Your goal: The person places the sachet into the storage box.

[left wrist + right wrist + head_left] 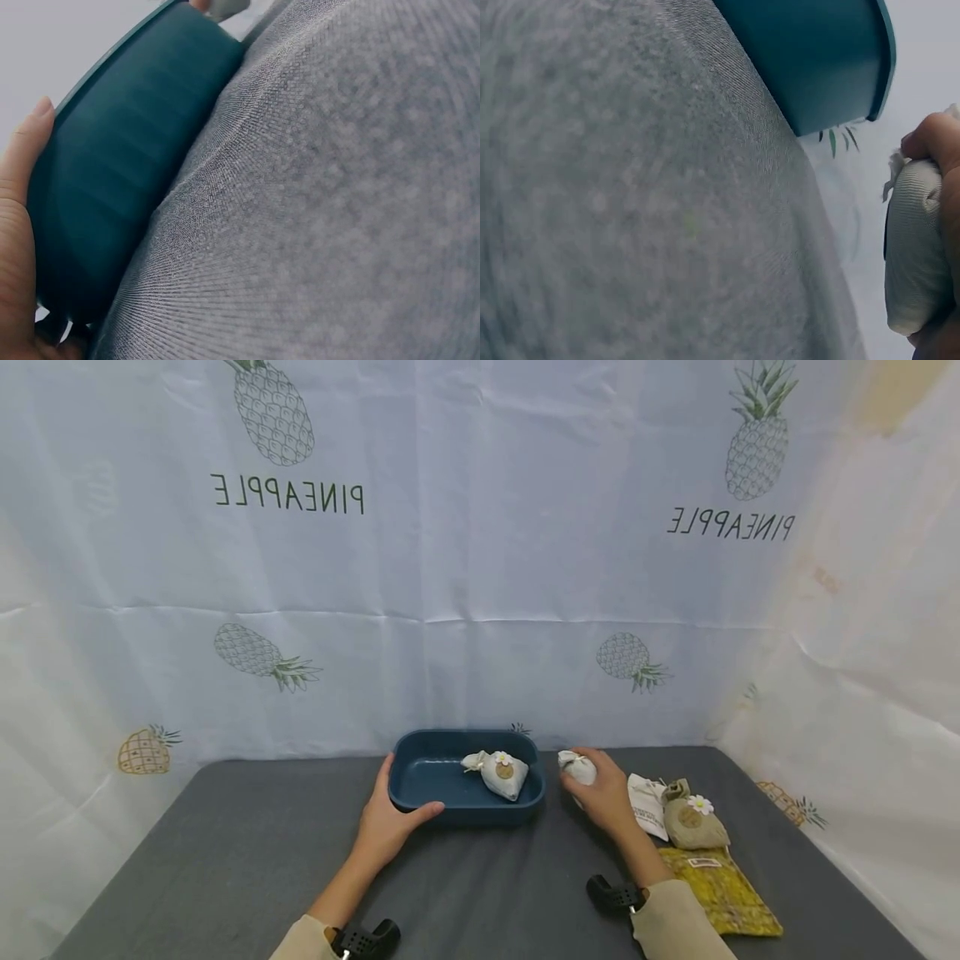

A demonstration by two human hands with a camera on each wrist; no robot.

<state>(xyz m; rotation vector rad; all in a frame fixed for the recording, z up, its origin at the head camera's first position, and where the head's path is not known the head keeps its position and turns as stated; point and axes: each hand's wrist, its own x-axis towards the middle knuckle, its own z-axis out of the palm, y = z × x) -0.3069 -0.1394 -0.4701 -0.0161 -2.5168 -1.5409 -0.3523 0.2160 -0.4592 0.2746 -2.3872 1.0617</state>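
A dark blue rectangular tub (pixel 465 816) stands at the back of the table. My left hand (pixel 387 822) grips its left end, thumb along the front wall and fingers round the left side; the left wrist view shows the thumb against the tub's outer wall (pixel 127 142). Inside, toward the right, lies a white drawstring sachet (pixel 504 777) with a daisy and a round tan patch. Just right of the tub, my right hand (pixel 606 793) holds a small whitish cloth sachet (pixel 579 767). In the right wrist view this sachet (pixel 915 247) is held above the table, its far side hidden by the hand.
To the right of my right hand lie a white printed pouch (pixel 648 806), an olive-brown sachet (pixel 696 825) with a daisy, and a flat yellow patterned packet (pixel 720 889). A pineapple-print curtain (pixel 465 568) stands behind the grey table (pixel 262 860).
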